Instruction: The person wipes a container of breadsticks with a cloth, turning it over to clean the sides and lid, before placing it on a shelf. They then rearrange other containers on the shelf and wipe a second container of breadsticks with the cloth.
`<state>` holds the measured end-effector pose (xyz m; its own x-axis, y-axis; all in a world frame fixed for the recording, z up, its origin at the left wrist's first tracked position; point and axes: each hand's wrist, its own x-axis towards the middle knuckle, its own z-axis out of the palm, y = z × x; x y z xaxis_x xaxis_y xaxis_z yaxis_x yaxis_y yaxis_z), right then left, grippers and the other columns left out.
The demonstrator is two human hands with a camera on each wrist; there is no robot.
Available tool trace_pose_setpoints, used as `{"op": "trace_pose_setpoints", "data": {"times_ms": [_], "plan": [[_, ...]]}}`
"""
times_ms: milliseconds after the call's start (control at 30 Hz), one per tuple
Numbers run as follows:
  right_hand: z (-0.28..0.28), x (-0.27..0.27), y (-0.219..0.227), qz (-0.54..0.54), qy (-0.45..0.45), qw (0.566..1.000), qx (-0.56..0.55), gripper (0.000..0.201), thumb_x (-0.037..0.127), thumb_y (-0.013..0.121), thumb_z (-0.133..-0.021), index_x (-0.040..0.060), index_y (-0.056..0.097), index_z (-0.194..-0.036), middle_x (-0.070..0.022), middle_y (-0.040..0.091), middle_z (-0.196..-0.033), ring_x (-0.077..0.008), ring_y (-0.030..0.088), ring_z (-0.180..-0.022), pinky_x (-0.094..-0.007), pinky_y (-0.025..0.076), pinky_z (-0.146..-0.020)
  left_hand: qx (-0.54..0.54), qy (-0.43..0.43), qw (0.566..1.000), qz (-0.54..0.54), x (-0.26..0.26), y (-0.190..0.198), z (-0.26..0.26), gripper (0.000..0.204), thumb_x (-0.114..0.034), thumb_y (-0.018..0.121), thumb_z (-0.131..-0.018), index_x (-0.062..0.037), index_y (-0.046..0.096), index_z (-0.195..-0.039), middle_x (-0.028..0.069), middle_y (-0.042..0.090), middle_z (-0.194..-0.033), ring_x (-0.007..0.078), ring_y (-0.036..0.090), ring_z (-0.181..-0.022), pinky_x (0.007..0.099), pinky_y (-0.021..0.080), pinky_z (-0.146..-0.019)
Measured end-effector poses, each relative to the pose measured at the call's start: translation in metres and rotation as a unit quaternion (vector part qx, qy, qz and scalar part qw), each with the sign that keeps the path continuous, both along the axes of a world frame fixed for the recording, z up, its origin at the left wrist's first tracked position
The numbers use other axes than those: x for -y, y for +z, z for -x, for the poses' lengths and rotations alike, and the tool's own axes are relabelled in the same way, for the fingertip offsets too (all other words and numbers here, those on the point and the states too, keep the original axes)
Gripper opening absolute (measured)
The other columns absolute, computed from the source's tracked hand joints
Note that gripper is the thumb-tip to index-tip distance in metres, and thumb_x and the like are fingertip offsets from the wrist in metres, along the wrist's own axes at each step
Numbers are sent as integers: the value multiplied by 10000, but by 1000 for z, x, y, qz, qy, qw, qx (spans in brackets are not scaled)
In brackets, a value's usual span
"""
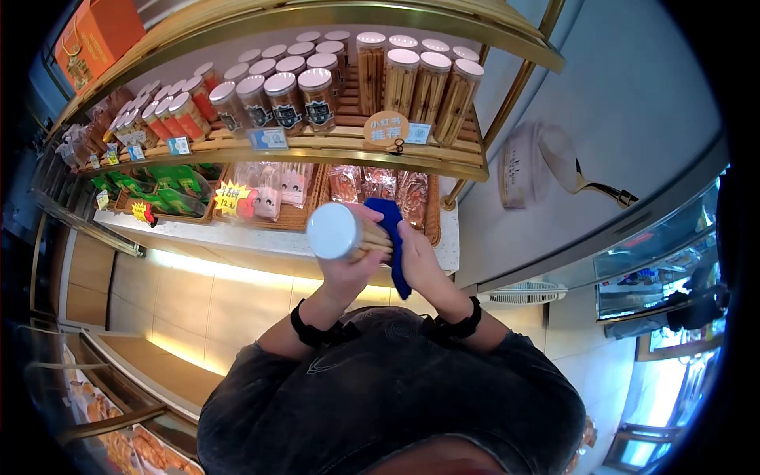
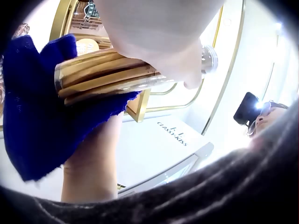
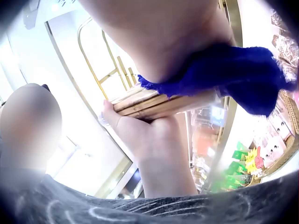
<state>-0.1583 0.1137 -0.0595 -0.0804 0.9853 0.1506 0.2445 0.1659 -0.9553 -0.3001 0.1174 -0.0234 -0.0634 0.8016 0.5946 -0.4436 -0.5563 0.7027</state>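
A clear jar of long pale-brown sticks (image 1: 374,241), topped by a white lid (image 1: 332,231), lies tilted in front of the person's chest. My left hand (image 1: 348,273) grips it near the lid end, as the left wrist view also shows around the jar (image 2: 107,74). A dark blue cloth (image 1: 387,237) is in my right hand (image 1: 419,265), pressed against the jar's base end and side. In the right wrist view the cloth (image 3: 233,70) drapes over part of the sticks, and the left hand (image 3: 147,133) supports the jar from below.
Ahead is a wooden shelf (image 1: 317,146) with several lidded jars. Beneath it, wicker baskets of packaged snacks (image 1: 380,186) stand on a white counter (image 1: 447,245). A white cabinet (image 1: 570,95) is at right. A display case with food (image 1: 103,408) stands at lower left.
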Motion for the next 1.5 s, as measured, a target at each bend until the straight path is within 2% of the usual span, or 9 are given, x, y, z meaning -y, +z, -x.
{"op": "trace_pose_setpoints", "data": {"times_ms": [300,567,633,700,900,1033,1200,1300,1500], "plan": [[46,-16,51,-78,77,977,185,632,352,719,-766,-27,480,-1211,-202,610,-1006,-343,612,-884,-380,496,-775,47,-22,972,229,-32,-4,48,275,-123,455,-927,51,476,-1138,147,574,-1056,201,578,-968,318,484,-849],[59,-23,18,132,331,924,-135,764,212,735,-754,-32,351,-1368,-114,562,-1178,-155,565,-999,-283,460,-894,108,-168,960,197,-51,-8,93,386,-239,574,-902,21,461,-1162,156,573,-1050,251,610,-937,377,528,-821],[71,3,20,315,270,762,-497,701,219,668,-784,-60,362,-1350,-154,556,-1216,-204,584,-1053,-308,473,-913,181,-393,896,100,-63,-4,104,570,-380,648,-844,-40,413,-1236,158,556,-1091,258,608,-948,401,542,-807],[86,23,18,325,140,882,-312,613,242,618,-809,-59,428,-1308,-176,573,-1205,-233,598,-1062,-337,487,-913,141,-423,889,102,-74,-1,112,723,-503,693,-771,-92,372,-1273,149,543,-1103,268,610,-937,418,551,-793],[94,-11,28,284,241,851,-371,731,275,733,-728,-52,425,-1305,-136,600,-1163,-219,605,-1040,-321,481,-901,96,-306,935,153,-80,8,126,387,-153,546,-847,-1,436,-1186,156,583,-985,277,634,-843,395,557,-743],[126,-9,49,42,-50,978,199,703,319,799,-648,-32,477,-1164,-170,626,-915,-262,632,-816,-356,497,-730,46,-82,973,211,-83,5,120,363,-122,608,-835,33,465,-1131,153,604,-940,258,652,-813,365,560,-724],[113,-7,14,87,102,991,-24,702,257,766,-719,-8,430,-1276,-92,616,-1030,-179,609,-928,-310,488,-809,98,-334,918,189,-86,7,132,667,-242,721,-776,-28,345,-1283,171,599,-976,288,641,-899,394,551,-768],[123,20,37,282,125,825,-473,776,299,714,-727,-5,378,-1357,-131,560,-1220,-204,568,-1098,-331,451,-942,132,-503,849,92,-79,15,130,696,-210,743,-752,-56,335,-1295,159,589,-1061,290,634,-946,390,544,-796],[108,-11,32,165,150,967,-125,688,223,750,-715,-35,435,-1270,-88,618,-1030,-156,605,-909,-286,492,-796,82,-337,922,169,-70,18,131,351,-85,686,-771,11,519,-1064,114,622,-906,209,649,-807,336,549,-721]]}}
